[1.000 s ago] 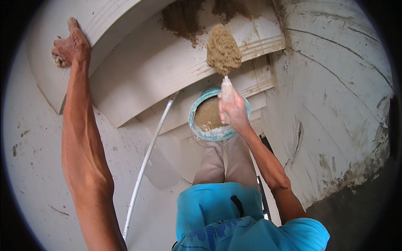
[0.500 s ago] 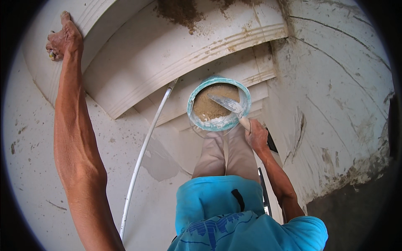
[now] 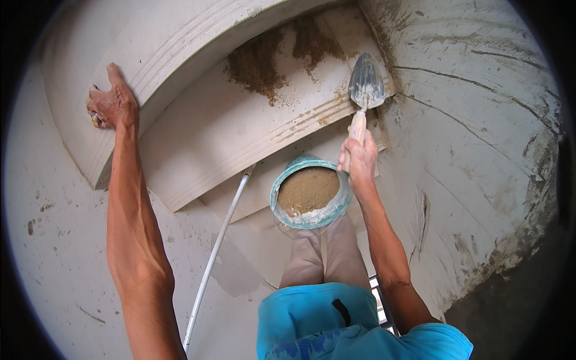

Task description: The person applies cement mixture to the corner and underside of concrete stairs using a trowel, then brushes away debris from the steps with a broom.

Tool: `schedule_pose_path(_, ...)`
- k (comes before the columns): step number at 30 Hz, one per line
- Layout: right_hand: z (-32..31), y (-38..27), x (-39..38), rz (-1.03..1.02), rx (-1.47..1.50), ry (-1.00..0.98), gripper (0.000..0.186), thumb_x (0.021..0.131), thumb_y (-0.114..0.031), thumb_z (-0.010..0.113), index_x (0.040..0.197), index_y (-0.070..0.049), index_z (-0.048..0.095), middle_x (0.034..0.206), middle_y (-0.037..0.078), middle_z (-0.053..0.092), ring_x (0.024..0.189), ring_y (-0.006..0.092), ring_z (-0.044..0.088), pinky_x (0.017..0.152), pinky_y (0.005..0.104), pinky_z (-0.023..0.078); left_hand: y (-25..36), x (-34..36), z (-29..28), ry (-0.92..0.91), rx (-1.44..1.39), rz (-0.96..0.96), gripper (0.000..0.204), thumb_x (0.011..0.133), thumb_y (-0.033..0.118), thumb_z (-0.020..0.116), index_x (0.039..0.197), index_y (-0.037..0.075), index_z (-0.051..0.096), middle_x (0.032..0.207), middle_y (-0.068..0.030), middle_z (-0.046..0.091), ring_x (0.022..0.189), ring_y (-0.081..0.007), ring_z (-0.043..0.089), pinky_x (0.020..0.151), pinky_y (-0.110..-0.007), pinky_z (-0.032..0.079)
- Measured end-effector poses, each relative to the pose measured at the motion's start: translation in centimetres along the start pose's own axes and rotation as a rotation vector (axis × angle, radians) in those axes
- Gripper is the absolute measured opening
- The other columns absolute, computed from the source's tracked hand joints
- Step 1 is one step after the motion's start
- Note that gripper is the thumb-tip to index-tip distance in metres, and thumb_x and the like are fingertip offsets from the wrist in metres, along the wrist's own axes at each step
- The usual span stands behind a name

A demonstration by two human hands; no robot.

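Note:
My left hand [image 3: 113,102] rests on the upper curved pale step [image 3: 162,42], its index finger extended and the others loosely bent, a ring showing. My right hand [image 3: 359,155] grips the pale handle of a trowel [image 3: 366,81]; its blade, smeared with white residue, is raised over the middle step [image 3: 210,138], right of dark, wet brown patches [image 3: 255,66]. Below that step a round turquoise-rimmed bucket [image 3: 306,191] of sandy, light-brown material sits above my legs, with white crust along its lower rim.
A thin white pipe [image 3: 219,252] slants from beneath the steps down toward the lower left. A scuffed grey curved wall [image 3: 474,156] with cracks and lines fills the right side. Lower steps [image 3: 234,204] show behind the bucket, and a speckled pale surface [image 3: 60,252] lies at the left.
The heap on the trowel a second ago is gone. The blade dipped to the bucket half a second ago and is now raised again at the right. The view has shifted slightly.

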State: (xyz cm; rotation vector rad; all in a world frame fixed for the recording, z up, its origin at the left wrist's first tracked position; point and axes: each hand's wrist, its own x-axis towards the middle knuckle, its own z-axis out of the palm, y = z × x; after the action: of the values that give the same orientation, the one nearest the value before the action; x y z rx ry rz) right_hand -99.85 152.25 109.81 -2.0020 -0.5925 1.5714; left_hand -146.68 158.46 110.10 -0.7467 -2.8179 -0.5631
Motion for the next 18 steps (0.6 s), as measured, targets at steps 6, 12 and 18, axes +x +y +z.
schedule_pose_path(6, 5.3, -1.0, 3.3, 0.088, 0.257, -0.018, 0.019, 0.090, -0.010, 0.053, 0.107, -0.002, 0.051, 0.071, 0.006, 0.054, 0.047, 0.0138, 0.051, 0.034, 0.0308, 0.042, 0.0, -0.1, -0.2, -0.005, 0.004, -0.010, 0.092, 0.086, 0.066, 0.057, 0.137, -0.009, 0.047, 0.140, -0.0289, 0.045, 0.136, -0.0391, 0.036, 0.114, -0.054, 0.021)
schedule_pose_path(12, 7.0, -1.8, 2.3, 0.041, 0.032, -0.150, 0.017, 0.082, -0.009, 0.058, 0.096, -0.003, 0.051, 0.070, 0.007, 0.054, 0.044, 0.0140, 0.051, 0.031, 0.0313, 0.041, -0.1, -0.1, -0.1, 0.002, 0.011, -0.004, 0.091, 0.086, 0.067, 0.058, 0.137, -0.008, 0.048, 0.138, -0.0273, 0.046, 0.135, -0.0387, 0.037, 0.113, -0.055, 0.022)
schedule_pose_path(18, 3.4, -1.7, 5.8, -0.836, -0.628, 0.219, 0.054, 0.078, -0.006, 0.064, 0.131, -0.001, 0.054, 0.082, 0.018, 0.062, 0.071, 0.0274, 0.067, 0.061, 0.0404, 0.056, -0.2, 0.1, 0.3, 0.008, 0.033, -0.017, 0.091, 0.086, 0.067, 0.057, 0.138, -0.007, 0.048, 0.138, -0.0265, 0.046, 0.135, -0.0381, 0.037, 0.112, -0.056, 0.022)
